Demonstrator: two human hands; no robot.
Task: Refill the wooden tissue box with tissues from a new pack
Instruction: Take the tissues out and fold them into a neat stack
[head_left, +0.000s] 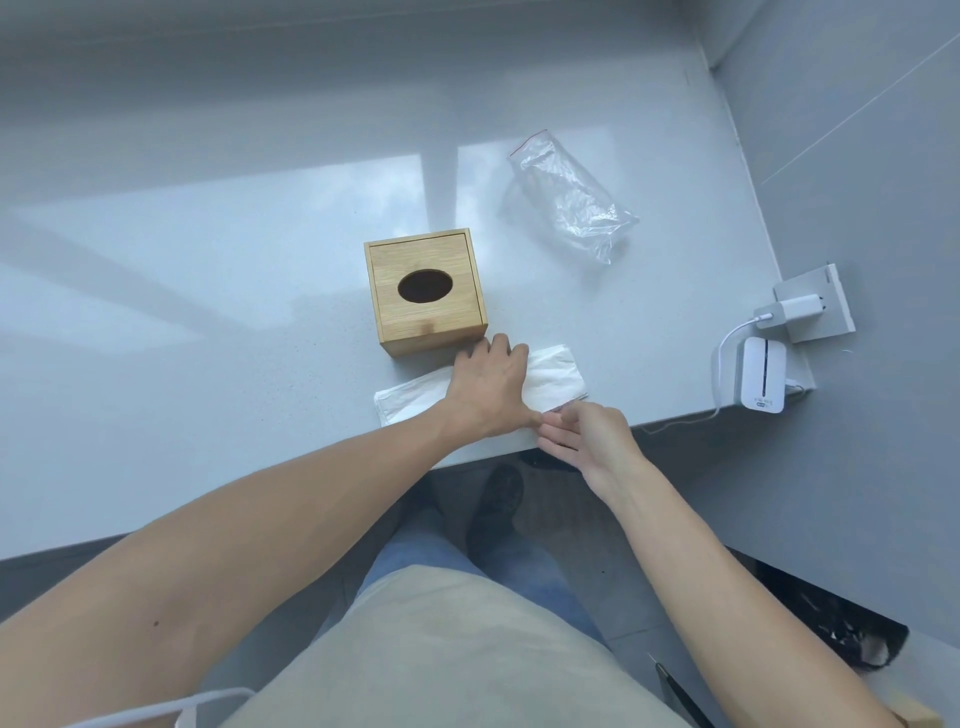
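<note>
1. Square light-wooden tissue box with a dark oval slot in its lid (427, 291): upright on the pale grey glossy counter (208, 260).
2. Flat white tissue pack in thin wrap (550, 375): just in front of the box.
3. Left hand (488, 387): pressing flat on the pack, fingers straight.
4. Right hand (584, 434): at the pack's near right corner, fingers relaxed; grip unclear.
5. Crumpled clear plastic bag (569, 195): behind and right of the box.

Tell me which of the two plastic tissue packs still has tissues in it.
The pack under the left hand, the full white pack just in front of the wooden box. The other, the clear wrapper behind the box, lies crumpled and empty.
</note>
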